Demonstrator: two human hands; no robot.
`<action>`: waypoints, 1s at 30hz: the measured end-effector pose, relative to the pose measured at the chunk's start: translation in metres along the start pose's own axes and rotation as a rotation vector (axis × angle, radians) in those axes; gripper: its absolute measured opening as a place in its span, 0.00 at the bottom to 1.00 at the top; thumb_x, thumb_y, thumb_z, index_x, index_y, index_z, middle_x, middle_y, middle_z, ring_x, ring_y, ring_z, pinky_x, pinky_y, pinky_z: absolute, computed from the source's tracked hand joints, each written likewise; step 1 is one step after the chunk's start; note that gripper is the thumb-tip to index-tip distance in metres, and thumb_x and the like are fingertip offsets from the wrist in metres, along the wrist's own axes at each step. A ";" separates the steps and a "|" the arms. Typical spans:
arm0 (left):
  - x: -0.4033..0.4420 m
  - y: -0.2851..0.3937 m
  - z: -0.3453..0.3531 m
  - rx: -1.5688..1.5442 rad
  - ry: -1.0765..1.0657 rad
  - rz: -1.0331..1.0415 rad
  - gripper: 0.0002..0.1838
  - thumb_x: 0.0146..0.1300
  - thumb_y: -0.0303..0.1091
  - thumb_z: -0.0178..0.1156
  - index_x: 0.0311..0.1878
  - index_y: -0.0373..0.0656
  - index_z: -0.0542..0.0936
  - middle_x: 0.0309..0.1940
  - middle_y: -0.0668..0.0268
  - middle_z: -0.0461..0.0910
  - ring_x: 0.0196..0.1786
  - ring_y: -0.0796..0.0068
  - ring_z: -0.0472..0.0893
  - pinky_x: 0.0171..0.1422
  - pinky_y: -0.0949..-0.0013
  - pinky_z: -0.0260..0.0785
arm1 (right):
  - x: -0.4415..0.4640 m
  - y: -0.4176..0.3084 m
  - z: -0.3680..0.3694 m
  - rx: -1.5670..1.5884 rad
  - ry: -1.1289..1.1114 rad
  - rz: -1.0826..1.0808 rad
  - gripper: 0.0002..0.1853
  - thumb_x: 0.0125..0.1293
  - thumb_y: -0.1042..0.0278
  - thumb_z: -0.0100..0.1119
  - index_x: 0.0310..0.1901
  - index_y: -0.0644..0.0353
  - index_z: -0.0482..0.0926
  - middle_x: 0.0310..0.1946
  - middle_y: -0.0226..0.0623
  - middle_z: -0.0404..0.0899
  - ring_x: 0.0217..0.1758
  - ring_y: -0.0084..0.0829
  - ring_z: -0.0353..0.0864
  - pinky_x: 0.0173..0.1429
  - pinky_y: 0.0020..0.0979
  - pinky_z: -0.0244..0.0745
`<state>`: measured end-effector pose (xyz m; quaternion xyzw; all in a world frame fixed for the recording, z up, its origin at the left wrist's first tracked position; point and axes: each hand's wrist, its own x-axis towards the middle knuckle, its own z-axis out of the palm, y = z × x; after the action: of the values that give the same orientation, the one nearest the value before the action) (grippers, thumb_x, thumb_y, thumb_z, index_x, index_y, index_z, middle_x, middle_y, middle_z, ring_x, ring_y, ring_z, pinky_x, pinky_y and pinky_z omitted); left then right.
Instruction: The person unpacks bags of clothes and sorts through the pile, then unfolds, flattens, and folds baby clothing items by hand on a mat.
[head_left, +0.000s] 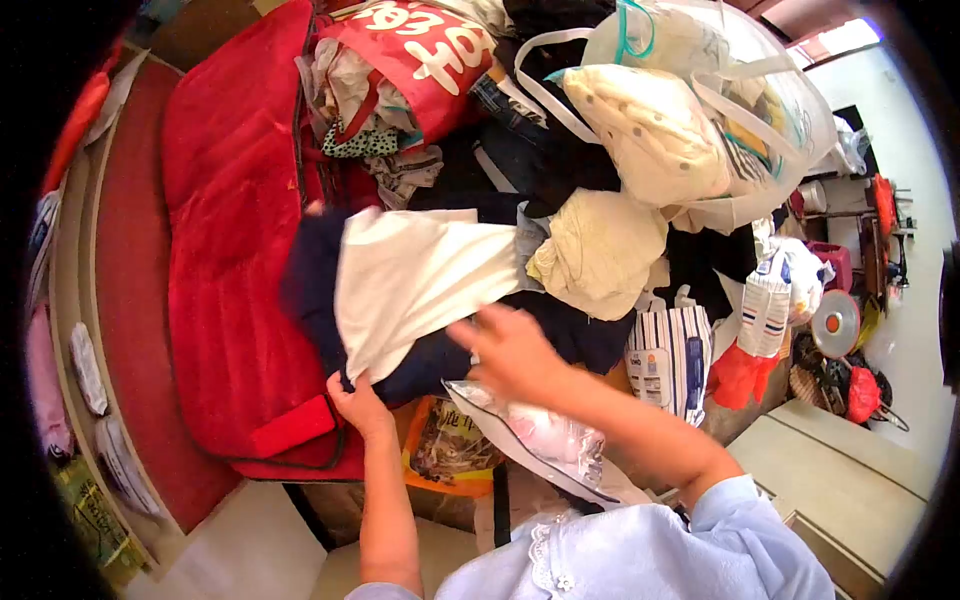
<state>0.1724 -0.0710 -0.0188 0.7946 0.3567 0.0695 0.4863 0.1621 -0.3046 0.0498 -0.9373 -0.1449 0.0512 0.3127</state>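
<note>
Your left hand (362,402) pinches the near corner of the white cloth (425,265), draped over navy fabric (312,270) beside the red padding (232,230); your right hand (512,350) blurs over its edge, fingers loosely spread.

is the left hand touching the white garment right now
Touching: the head view shows the left hand meeting the white garment at its lower corner, with no gap between them.

White cloth (430,262): plain. Garment (312,290): navy. Rumpled cloth (600,250): cream. Zippered bag (235,220): red, black edging. Shopping bag (445,95): red, white lettering. Small bag (668,362): white, navy stripes. Top (650,555): pale blue.
</note>
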 end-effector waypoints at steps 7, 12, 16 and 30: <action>0.014 -0.018 0.006 -0.153 -0.119 -0.078 0.27 0.55 0.29 0.57 0.56 0.30 0.61 0.51 0.55 0.67 0.51 0.65 0.68 0.59 0.69 0.56 | -0.023 0.135 -0.007 -0.515 -0.118 0.768 0.56 0.40 0.53 0.70 0.68 0.42 0.41 0.67 0.55 0.31 0.66 0.68 0.36 0.52 0.71 0.54; 0.016 -0.016 0.002 -0.084 -0.188 -0.082 0.26 0.55 0.30 0.58 0.55 0.31 0.61 0.50 0.55 0.67 0.52 0.67 0.67 0.59 0.70 0.56 | -0.025 0.182 0.014 -0.688 -0.024 0.622 0.59 0.39 0.54 0.71 0.68 0.40 0.37 0.67 0.54 0.28 0.64 0.73 0.37 0.49 0.72 0.55; 0.018 -0.023 -0.005 -0.150 -0.252 -0.106 0.26 0.54 0.30 0.59 0.55 0.32 0.62 0.50 0.55 0.67 0.51 0.67 0.67 0.58 0.70 0.56 | -0.007 0.245 -0.030 -0.458 0.065 0.604 0.43 0.44 0.65 0.65 0.64 0.48 0.55 0.58 0.56 0.59 0.58 0.57 0.62 0.50 0.49 0.67; -0.003 0.024 0.008 -0.107 -0.268 0.026 0.16 0.52 0.24 0.56 0.45 0.35 0.66 0.42 0.59 0.68 0.45 0.70 0.67 0.53 0.70 0.58 | -0.158 0.024 -0.062 0.277 0.241 0.297 0.32 0.39 0.75 0.68 0.52 0.51 0.73 0.43 0.42 0.75 0.49 0.38 0.74 0.52 0.34 0.71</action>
<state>0.1856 -0.0853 -0.0024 0.7743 0.2742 -0.0119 0.5702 0.0290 -0.4058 0.0855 -0.8958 0.0416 0.0037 0.4426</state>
